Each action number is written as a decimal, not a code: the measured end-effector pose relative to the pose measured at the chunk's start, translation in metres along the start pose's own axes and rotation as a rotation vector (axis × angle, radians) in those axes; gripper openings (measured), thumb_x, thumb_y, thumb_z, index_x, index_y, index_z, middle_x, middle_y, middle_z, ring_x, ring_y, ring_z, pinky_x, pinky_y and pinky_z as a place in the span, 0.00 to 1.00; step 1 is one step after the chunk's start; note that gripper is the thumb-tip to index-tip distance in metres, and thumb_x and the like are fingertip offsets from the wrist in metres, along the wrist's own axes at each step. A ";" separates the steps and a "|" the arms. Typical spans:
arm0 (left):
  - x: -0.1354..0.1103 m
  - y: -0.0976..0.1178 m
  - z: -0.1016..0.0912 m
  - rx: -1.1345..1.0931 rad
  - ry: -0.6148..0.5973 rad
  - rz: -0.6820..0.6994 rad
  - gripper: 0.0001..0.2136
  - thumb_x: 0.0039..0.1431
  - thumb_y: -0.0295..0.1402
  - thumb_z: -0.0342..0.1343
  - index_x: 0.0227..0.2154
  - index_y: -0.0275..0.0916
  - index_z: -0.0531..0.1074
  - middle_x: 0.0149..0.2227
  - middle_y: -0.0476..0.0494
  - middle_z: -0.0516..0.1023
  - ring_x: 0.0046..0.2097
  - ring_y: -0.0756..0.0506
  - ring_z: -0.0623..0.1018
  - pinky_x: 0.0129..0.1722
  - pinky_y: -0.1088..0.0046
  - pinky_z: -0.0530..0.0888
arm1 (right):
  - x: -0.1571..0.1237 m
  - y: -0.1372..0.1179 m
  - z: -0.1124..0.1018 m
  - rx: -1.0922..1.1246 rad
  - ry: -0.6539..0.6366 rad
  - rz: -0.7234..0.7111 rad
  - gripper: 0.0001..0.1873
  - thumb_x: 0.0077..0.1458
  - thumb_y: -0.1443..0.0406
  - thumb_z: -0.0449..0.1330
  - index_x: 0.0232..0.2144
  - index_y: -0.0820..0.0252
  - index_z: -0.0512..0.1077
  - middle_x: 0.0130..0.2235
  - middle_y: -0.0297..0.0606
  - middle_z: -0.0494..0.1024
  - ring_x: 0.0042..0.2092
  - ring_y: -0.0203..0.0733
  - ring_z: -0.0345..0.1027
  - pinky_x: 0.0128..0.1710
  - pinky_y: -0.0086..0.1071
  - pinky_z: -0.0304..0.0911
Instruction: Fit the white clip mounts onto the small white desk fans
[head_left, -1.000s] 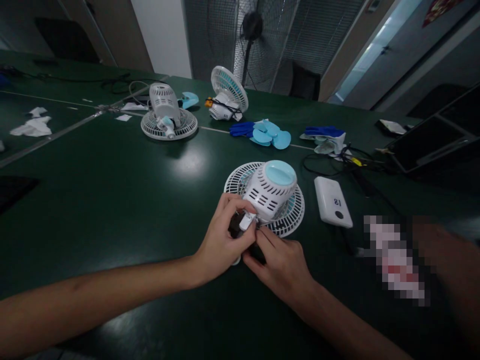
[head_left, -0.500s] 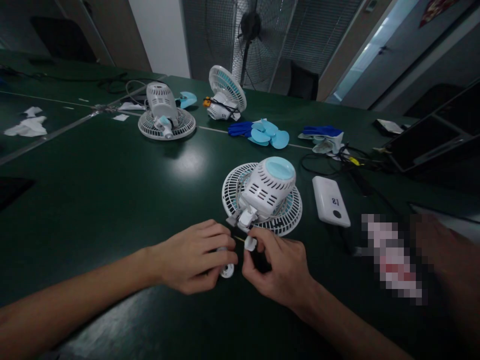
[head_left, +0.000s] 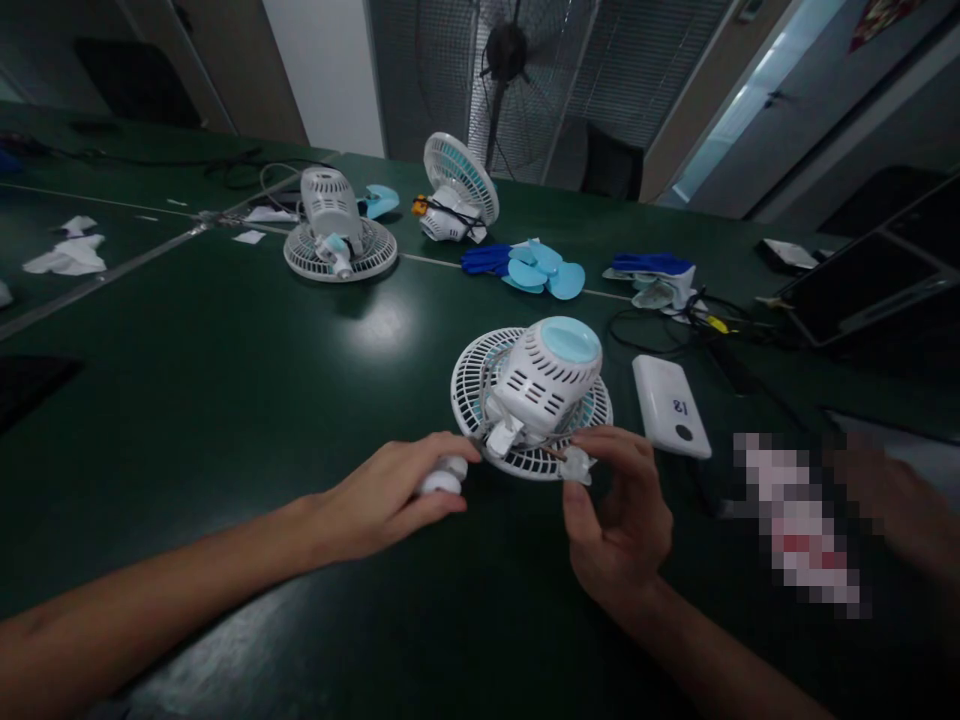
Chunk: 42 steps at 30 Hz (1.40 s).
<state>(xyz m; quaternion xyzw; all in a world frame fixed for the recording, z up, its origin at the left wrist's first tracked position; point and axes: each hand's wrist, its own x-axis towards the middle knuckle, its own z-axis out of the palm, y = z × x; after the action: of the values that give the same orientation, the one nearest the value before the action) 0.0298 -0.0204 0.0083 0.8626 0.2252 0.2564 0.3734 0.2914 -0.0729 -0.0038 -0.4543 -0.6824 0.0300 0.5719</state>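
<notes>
A small electric fan lies face down on the dark green table, its white motor housing with a light blue cap pointing up. My left hand is closed around a white round plastic part, just left of the fan's near rim. Between thumb and fingers, my right hand pinches a small whitish plastic piece in front of the grille. A thin rod or wire runs from that piece toward the fan's white bracket; its far end is unclear.
Farther back are two more fans, one face down and one tilted up. Light blue fan blades rest by blue gloves. A white power bank lies to the right, with another person's blurred hand beyond it.
My right hand has moved right and slightly up with the small plastic piece, away from my left hand. My left hand has turned, showing more of the round part.
</notes>
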 end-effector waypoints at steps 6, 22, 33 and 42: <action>0.002 0.010 0.013 -0.332 0.225 -0.202 0.16 0.69 0.34 0.59 0.53 0.43 0.60 0.41 0.49 0.72 0.35 0.51 0.71 0.32 0.78 0.68 | 0.001 -0.002 0.001 -0.044 -0.053 0.002 0.16 0.57 0.71 0.62 0.48 0.55 0.72 0.45 0.41 0.75 0.51 0.53 0.69 0.53 0.55 0.64; 0.002 0.009 0.011 -0.084 0.352 -0.125 0.20 0.68 0.29 0.57 0.60 0.43 0.64 0.54 0.41 0.70 0.51 0.44 0.75 0.50 0.68 0.75 | 0.003 -0.002 0.003 0.070 -0.162 0.090 0.18 0.59 0.72 0.60 0.51 0.55 0.71 0.48 0.41 0.75 0.53 0.52 0.69 0.55 0.55 0.64; 0.003 0.009 0.010 -0.041 0.415 -0.146 0.18 0.67 0.31 0.61 0.58 0.44 0.70 0.52 0.43 0.73 0.48 0.46 0.76 0.45 0.71 0.75 | 0.007 -0.007 0.005 0.029 -0.230 0.016 0.19 0.58 0.72 0.62 0.51 0.55 0.71 0.46 0.40 0.78 0.50 0.50 0.72 0.54 0.50 0.65; 0.011 0.006 0.013 -0.131 0.461 -0.198 0.17 0.67 0.33 0.62 0.56 0.42 0.68 0.51 0.41 0.73 0.45 0.46 0.77 0.43 0.71 0.76 | 0.011 -0.010 0.008 -0.064 -0.293 -0.040 0.18 0.57 0.72 0.63 0.50 0.56 0.71 0.46 0.40 0.79 0.49 0.50 0.74 0.53 0.51 0.65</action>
<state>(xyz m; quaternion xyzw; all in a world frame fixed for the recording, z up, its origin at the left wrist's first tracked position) 0.0476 -0.0248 0.0082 0.7291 0.3705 0.4226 0.3905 0.2802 -0.0679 0.0071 -0.4493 -0.7682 0.0626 0.4518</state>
